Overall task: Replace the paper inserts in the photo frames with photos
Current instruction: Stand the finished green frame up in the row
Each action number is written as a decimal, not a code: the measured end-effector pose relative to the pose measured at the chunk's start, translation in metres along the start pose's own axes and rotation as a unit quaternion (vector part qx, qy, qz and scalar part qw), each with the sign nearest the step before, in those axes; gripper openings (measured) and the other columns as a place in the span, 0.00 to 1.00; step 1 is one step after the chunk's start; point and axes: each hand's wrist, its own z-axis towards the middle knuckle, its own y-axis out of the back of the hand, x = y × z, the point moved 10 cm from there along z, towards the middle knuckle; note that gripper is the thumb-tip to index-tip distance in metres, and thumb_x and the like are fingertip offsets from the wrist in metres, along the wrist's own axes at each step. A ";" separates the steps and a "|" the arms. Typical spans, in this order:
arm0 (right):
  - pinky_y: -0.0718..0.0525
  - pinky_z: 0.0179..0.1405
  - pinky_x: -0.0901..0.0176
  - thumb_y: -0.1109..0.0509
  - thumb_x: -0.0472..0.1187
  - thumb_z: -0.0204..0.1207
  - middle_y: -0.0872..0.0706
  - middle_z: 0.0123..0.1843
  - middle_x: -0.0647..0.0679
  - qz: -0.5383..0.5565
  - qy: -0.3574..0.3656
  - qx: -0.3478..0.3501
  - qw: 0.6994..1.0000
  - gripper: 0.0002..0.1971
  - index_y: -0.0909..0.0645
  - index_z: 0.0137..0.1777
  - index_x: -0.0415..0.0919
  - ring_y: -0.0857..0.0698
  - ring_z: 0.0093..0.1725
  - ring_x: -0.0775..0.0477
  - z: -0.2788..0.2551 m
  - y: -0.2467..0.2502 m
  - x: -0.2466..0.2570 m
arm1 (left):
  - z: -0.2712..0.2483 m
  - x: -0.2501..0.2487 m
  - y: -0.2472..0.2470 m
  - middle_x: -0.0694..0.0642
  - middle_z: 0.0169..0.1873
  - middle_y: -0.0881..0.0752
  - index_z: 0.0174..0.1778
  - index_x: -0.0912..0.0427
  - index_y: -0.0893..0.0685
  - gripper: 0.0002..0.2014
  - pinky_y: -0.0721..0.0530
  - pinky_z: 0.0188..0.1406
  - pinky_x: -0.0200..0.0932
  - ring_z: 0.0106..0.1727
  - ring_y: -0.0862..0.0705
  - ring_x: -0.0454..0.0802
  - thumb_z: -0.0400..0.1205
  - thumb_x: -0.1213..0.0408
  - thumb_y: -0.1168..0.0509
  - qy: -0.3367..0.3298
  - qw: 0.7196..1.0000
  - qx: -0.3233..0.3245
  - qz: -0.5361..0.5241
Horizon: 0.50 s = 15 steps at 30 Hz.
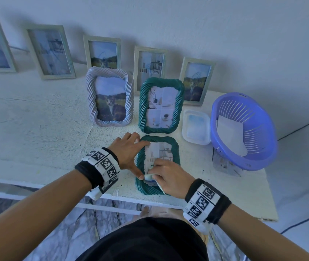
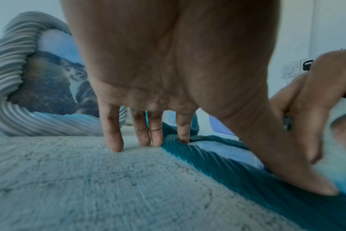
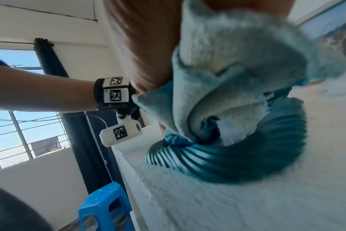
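Head view: frame (image 1: 175, 147) near table edge (image 1: 149, 199)

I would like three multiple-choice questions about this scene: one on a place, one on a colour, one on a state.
1. Where is the purple basket?
A. table's right end
B. on the floor
C. on the wall

2. What colour is the frame lying flat?
A. white
B. dark green
C. red

3. What is the right hand doing?
A. hanging idle
B. holding a cloth on the frame
C. lifting the basket

Answers: 1 A, it stands beside the small white tray. 2 B, its ribbed rim is green. 3 B, its fingers press the cloth there.
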 end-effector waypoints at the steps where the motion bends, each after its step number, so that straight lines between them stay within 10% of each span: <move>1: 0.26 0.50 0.61 0.40 0.35 0.82 0.20 0.51 0.46 -0.005 0.002 0.012 1.000 0.14 0.13 0.57 0.39 0.18 0.48 0.43 -0.006 -0.002 0.001 | 0.000 0.000 0.000 0.54 0.69 0.35 0.81 0.44 0.44 0.59 0.25 0.66 0.56 0.70 0.35 0.55 0.57 0.24 0.29 -0.002 1.000 0.002 -0.001; 15: 0.27 0.42 0.60 0.27 0.27 0.64 0.17 0.38 0.49 -0.165 0.023 -0.020 0.986 0.09 0.16 0.36 0.42 0.20 0.40 0.48 -0.011 0.009 -0.028 | -0.001 0.000 -0.004 0.55 0.72 0.37 0.82 0.44 0.46 0.58 0.25 0.66 0.58 0.72 0.36 0.57 0.60 0.24 0.30 -0.003 1.000 0.019 0.012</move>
